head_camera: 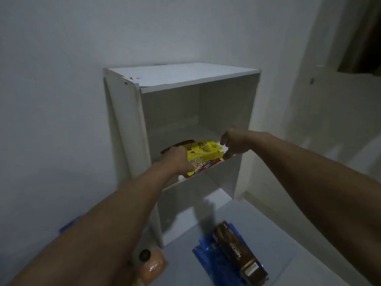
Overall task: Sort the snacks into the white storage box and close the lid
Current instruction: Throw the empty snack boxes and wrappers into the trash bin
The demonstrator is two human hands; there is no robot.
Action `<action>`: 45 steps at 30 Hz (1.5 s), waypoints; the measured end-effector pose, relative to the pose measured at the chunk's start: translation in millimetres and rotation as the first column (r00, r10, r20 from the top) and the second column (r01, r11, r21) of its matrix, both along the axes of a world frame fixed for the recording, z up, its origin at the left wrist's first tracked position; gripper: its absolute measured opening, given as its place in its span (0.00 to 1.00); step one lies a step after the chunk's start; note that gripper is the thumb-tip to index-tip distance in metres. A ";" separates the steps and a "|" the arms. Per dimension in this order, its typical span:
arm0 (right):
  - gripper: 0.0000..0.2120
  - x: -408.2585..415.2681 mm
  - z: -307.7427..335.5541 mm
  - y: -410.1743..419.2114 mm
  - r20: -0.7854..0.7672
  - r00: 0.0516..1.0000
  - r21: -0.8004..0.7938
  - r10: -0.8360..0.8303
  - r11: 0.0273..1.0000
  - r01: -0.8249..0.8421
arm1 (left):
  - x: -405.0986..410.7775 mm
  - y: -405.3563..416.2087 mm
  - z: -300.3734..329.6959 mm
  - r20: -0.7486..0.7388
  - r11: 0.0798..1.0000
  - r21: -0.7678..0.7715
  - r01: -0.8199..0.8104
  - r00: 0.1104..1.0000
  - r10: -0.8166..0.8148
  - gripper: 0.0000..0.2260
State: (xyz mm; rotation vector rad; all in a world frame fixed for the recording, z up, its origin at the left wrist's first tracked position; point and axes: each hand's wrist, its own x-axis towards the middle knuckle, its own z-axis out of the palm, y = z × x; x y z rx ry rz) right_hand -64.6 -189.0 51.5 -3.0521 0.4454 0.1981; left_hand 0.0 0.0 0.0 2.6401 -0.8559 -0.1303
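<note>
White shelf unit [132, 124]: left hand [175, 159] clamps light, stiff yellow snack box [204, 152] by its near-left end, right hand [233, 144] fingers apart.

We have both hands inside the upper bay of the white shelf unit [181, 79]. The bay stays open above and behind our hands up to its top board. The left side panel [127, 124] stands close beside our left hand [177, 159], and the right wall just beyond our right hand [234, 142]. Between our hands the yellow box [206, 152] sits on a red packet [201, 169], filling the front of the shelf. Below our arms, the floor holds a brown biscuit pack [239, 253] on a blue packet [212, 259], and an orange bottle [152, 267] under our left forearm.
</note>
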 end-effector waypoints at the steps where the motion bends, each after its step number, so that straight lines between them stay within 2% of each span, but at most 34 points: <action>1: 0.32 6.8 -1.9 -5.3 -0.014 1.000 0.000 0.017 1.000 -0.017 | 5.0 -3.5 -0.7 0.003 0.999 -0.008 -0.048 0.999 0.048 0.12; 4: 0.33 22.6 -9.7 -13.8 -0.032 0.999 -0.004 0.036 0.999 -0.037 | 21.4 -10.9 -4.7 -0.035 0.985 -0.074 -0.158 0.987 0.156 0.10; 9: 0.30 45.5 -29.0 -27.3 0.010 0.993 -0.054 0.118 0.992 -0.117 | 46.9 -23.4 -15.6 -0.125 0.970 -0.117 -0.211 0.973 0.196 0.13; 13: 0.18 58.6 -45.1 -37.8 0.032 0.983 -0.062 0.179 0.982 -0.176 | 57.5 -28.1 -21.0 -0.162 0.963 -0.115 -0.244 0.961 0.224 0.17; 15: 0.14 62.0 -49.2 -41.8 0.121 0.987 -0.033 0.110 0.994 -0.107 | 58.3 -28.7 -20.7 -0.135 0.956 -0.124 -0.267 0.959 0.250 0.20; 17: 0.14 61.3 -51.4 -44.1 0.216 0.976 -0.037 -0.005 0.999 0.013 | 58.3 -28.5 -19.5 -0.126 0.946 -0.143 -0.292 0.953 0.275 0.23; 20: 0.15 59.8 -53.1 -42.7 0.264 0.945 0.083 -0.192 0.981 0.176 | 54.0 -32.1 -15.5 -0.131 0.947 -0.166 -0.276 0.958 0.256 0.16; 23: 0.21 60.2 -51.7 -33.2 0.171 0.925 0.387 -0.340 0.886 0.254 | 49.0 -40.5 -14.1 -0.214 0.959 -0.201 -0.200 0.964 0.157 0.14; 25: 0.29 60.3 -49.6 -24.2 0.101 0.922 0.513 -0.373 0.814 0.273 | 48.0 -43.4 -17.3 -0.326 0.941 -0.267 -0.208 0.938 0.115 0.09; 27: 0.34 59.9 -49.9 -17.6 0.069 0.932 0.515 -0.357 0.812 0.273 | 51.4 -43.7 -24.3 -0.355 0.910 -0.312 -0.272 0.922 0.154 0.08; 29: 0.40 59.7 -52.6 -13.8 0.045 0.937 0.459 -0.347 0.840 0.289 | 59.9 -43.1 -31.1 -0.229 0.907 -0.273 -0.320 0.938 0.262 0.08; 31: 0.44 59.3 -54.5 -11.7 0.016 0.939 0.428 -0.342 0.852 0.303 | 66.5 -42.1 -34.3 -0.095 0.893 -0.168 -0.419 0.908 0.408 0.21; 33: 0.41 59.2 -55.1 -11.4 -0.008 0.944 0.445 -0.331 0.844 0.300 | 70.1 -39.7 -36.7 -0.084 0.842 -0.077 -0.534 0.845 0.528 0.33; 36: 0.35 59.9 -52.6 -14.1 -0.033 0.938 0.526 -0.344 0.793 0.309 | 77.6 -36.3 -46.6 -0.239 0.830 -0.005 -0.558 0.806 0.541 0.42; 38: 0.34 59.1 -50.9 -16.2 -0.042 0.933 0.558 -0.357 0.766 0.319 | 97.8 -34.6 -65.9 -0.265 0.818 0.004 -0.575 0.788 0.555 0.49; 41: 0.30 54.1 -48.9 -18.5 -0.080 0.933 0.595 -0.352 0.734 0.328 | 144.6 -34.7 -108.1 -0.282 0.798 -0.081 -0.597 0.781 0.556 0.49; 44: 0.28 52.0 -49.9 -21.8 -0.118 0.929 0.627 -0.352 0.699 0.345 | 85.8 -33.4 -57.5 -0.345 0.760 -0.247 -0.601 0.788 0.510 0.40; 45: 0.29 51.4 -50.4 -22.6 -0.125 0.925 0.637 -0.358 0.686 0.351 | 71.8 -36.2 -45.2 -0.386 0.715 -0.336 -0.613 0.782 0.490 0.37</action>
